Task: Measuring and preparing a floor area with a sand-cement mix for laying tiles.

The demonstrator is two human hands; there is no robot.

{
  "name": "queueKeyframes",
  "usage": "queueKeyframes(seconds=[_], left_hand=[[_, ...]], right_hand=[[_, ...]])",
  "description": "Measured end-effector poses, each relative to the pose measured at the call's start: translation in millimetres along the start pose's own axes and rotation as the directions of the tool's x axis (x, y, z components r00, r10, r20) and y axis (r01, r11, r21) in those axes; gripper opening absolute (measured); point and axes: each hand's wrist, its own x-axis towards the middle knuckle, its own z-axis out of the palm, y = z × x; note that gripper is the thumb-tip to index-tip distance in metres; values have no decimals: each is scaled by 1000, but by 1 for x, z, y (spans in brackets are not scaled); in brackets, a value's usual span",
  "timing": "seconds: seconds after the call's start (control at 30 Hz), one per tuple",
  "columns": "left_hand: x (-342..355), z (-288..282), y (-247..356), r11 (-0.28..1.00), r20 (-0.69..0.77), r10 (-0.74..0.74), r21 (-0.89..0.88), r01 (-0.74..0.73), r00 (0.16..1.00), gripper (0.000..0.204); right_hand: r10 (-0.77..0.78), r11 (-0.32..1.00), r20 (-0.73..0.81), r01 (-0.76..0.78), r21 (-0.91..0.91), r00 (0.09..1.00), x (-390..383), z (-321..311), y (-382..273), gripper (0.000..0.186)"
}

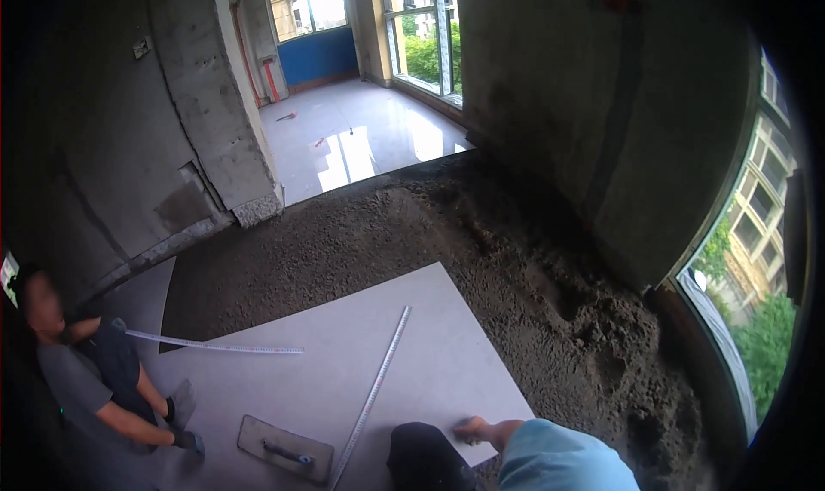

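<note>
My right hand (471,431), below a light-blue sleeve, is low at the tile edge, fingers curled, what they hold unclear. My left hand is out of view; a dark knee (421,452) shows beside the right one. Beneath is a large pale tile (447,353), with a tape measure strip (383,358) lying diagonally across it. A rectangular float trowel (258,435) with a handle lies left of the strip. At the left, a co-worker in grey (73,379) crouches with a second tape measure (215,343) stretched from one hand over the tiles; their lower hand (185,439) is dark-gloved.
Rough dark mortar (284,267) surrounds the tile's far and right sides. Beyond it lies a glossy tiled floor (404,121) by windows and a blue wall panel (322,57). Bare concrete walls stand left (112,113) and right (550,104), with a tall window (748,259) at far right.
</note>
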Motion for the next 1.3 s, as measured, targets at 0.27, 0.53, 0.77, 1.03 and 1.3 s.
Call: queueKeyframes(seconds=[0.27,0.53,0.77,1.03,1.3], left_hand=[[-6,16,-16,953,-253,301,69,-294,919,92],[-34,-9,27,979,-60,-12,202,24,998,95],[-19,13,10,46,-291,760,916,400,581,75],[207,-44,235,798,-257,570,400,-451,780,62],[351,6,410,728,-159,621,478,-491,767,70]], right_hand=[[11,998,29,-13,54,1000,12,0,8,41],[89,994,-1,-89,70,996,24,1,16,40],[107,994,-30,-106,11,994,18,7,20,37],[112,991,-49,-115,-65,992,-2,-1,-25,36],[112,990,-125,-121,-69,986,-10,1,-10,35]])
